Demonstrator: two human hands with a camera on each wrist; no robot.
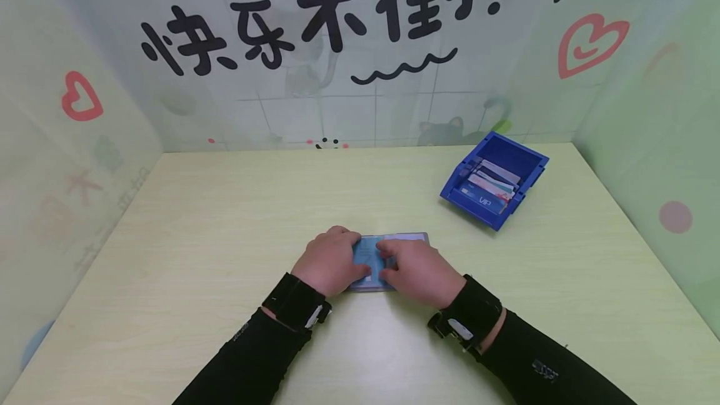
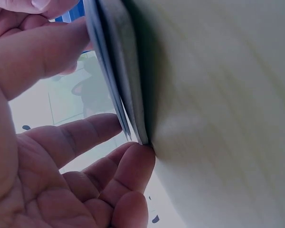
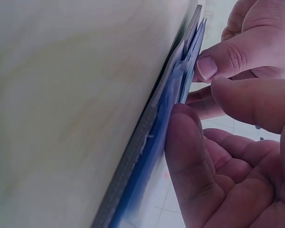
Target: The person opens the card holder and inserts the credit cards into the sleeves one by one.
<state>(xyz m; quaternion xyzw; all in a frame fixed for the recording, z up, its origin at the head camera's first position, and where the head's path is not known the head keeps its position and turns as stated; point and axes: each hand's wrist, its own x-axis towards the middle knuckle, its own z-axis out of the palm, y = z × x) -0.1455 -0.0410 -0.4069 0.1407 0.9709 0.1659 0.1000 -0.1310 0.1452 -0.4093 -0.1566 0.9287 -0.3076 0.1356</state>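
Observation:
An opened card holder with bluish clear sleeves lies flat on the table between the hands. My left hand holds its left side, the thumb on the page. In the left wrist view, the left fingers meet the edge of the cover. Over the middle of the holder is my right hand. Its index finger touches the sleeves in the right wrist view, while the right thumb stands apart from it. Part of the holder is hidden under the hands.
A blue open box with several cards, one marked VIP, sits at the back right of the pale table. Printed curtains stand behind and at both sides.

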